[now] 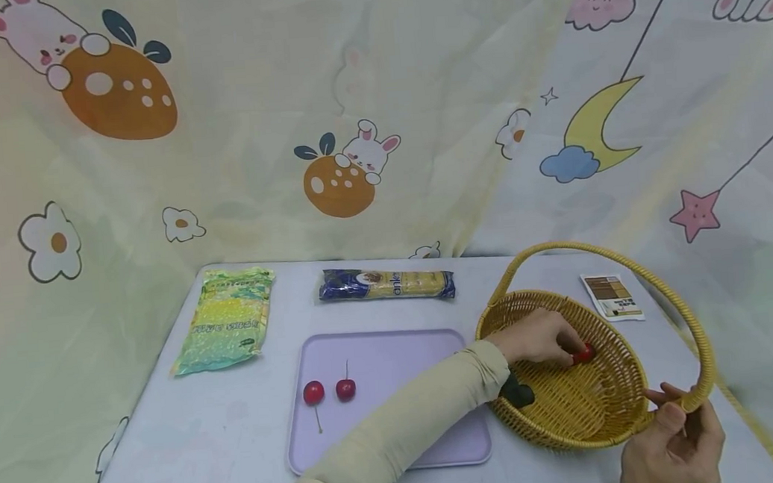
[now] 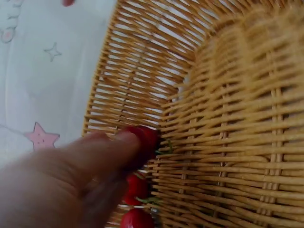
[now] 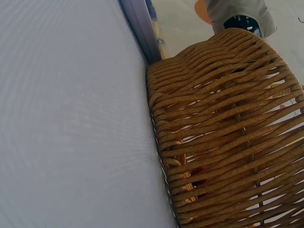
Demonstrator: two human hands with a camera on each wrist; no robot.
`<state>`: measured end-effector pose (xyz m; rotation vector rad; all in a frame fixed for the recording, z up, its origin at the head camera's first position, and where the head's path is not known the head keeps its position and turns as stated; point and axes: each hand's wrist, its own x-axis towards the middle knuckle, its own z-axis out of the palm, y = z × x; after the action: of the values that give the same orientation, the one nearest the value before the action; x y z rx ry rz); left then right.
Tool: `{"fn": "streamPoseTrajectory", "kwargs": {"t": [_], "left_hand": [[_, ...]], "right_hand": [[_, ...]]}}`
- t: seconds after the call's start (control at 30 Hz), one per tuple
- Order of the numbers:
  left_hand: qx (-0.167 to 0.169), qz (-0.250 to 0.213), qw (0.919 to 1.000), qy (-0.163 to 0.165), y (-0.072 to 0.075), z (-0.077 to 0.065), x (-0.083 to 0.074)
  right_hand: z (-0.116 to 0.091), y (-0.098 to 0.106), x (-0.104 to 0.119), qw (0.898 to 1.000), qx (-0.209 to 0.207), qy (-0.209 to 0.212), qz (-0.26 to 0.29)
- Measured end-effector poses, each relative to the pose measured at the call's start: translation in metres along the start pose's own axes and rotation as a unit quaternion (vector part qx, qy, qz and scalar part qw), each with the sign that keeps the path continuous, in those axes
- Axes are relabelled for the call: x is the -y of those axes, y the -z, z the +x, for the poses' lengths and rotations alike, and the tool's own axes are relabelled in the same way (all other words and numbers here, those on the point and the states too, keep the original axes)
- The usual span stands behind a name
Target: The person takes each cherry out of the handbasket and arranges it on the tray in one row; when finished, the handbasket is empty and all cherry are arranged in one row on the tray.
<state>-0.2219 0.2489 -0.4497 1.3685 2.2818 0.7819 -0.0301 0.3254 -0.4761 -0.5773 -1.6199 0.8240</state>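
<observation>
Left-hand fingers (image 2: 111, 149) pinch a cherry (image 2: 148, 142) — basket wall (image 2: 126, 85) just past their tips, right hand (image 1: 673, 450) gripping the handle (image 1: 702, 346) low.

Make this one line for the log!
left hand: holds round red fruit inside round yellow wicker basket | right hand: grips arched handle | rectangular lilac tray: two red stemmed cherries

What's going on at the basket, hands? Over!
Left hand pinching red fruit inside basket. Right hand holding basket handle. Two cherries on tray. Nothing seen in the way.
</observation>
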Motion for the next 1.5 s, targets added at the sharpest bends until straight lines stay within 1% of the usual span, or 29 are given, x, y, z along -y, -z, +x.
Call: {"fn": "streamPoseTrajectory", "kwargs": {"t": [0.1,0.2,0.3,0.4,0.53,0.63,0.77,0.87,1.0,1.13,1.17,1.3,1.4,1.5], "left_hand": [[-0.011,0.000,0.9999,-0.009,0.007,-0.006,-0.002],[-0.019,0.001,0.9995,-0.023,0.018,-0.017,-0.006],[-0.022,0.000,0.9990,-0.038,0.033,-0.033,-0.010],[-0.032,0.004,0.9985,-0.044,0.047,-0.051,-0.011],[-0.057,0.023,0.9967,-0.053,0.063,-0.076,-0.006],[-0.074,0.030,0.9949,-0.062,0.075,-0.098,0.001],[-0.085,0.033,0.9940,-0.059,0.089,-0.130,0.012],[-0.096,0.035,0.9933,-0.054,0.098,-0.153,0.020],[-0.113,0.021,0.9923,-0.047,0.104,-0.181,0.032],[-0.125,0.000,0.9915,-0.033,0.105,-0.209,0.043],[-0.128,-0.004,0.9913,-0.027,0.104,-0.216,0.046],[-0.142,0.008,0.9899,-0.007,0.100,-0.240,0.061],[-0.151,0.008,0.9884,0.000,0.095,-0.256,0.072],[-0.156,-0.001,0.9878,0.004,0.089,-0.270,0.082]], "right_hand": [[-0.004,-0.002,0.001,1.000,-0.001,-0.010,-0.005],[-0.005,-0.003,0.002,1.000,-0.003,-0.006,-0.009],[-0.004,-0.004,0.005,1.000,-0.009,-0.003,-0.003],[0.000,-0.005,0.007,1.000,-0.015,-0.013,0.000],[0.003,-0.005,0.006,0.999,-0.024,-0.021,0.018],[0.002,-0.005,0.004,0.999,-0.027,-0.022,0.034],[-0.001,-0.005,0.003,0.999,-0.026,-0.021,0.034],[-0.001,-0.006,0.004,0.998,-0.031,-0.034,0.043],[0.001,-0.008,0.004,0.996,-0.039,-0.043,0.065],[0.002,-0.009,0.003,0.995,-0.041,-0.046,0.082],[0.002,-0.009,0.003,0.995,-0.038,-0.047,0.078],[0.001,-0.006,0.000,0.997,-0.024,-0.043,0.052],[0.001,-0.004,-0.002,0.999,-0.014,-0.030,0.034],[0.001,-0.004,-0.002,0.999,-0.010,-0.028,0.032]]}}
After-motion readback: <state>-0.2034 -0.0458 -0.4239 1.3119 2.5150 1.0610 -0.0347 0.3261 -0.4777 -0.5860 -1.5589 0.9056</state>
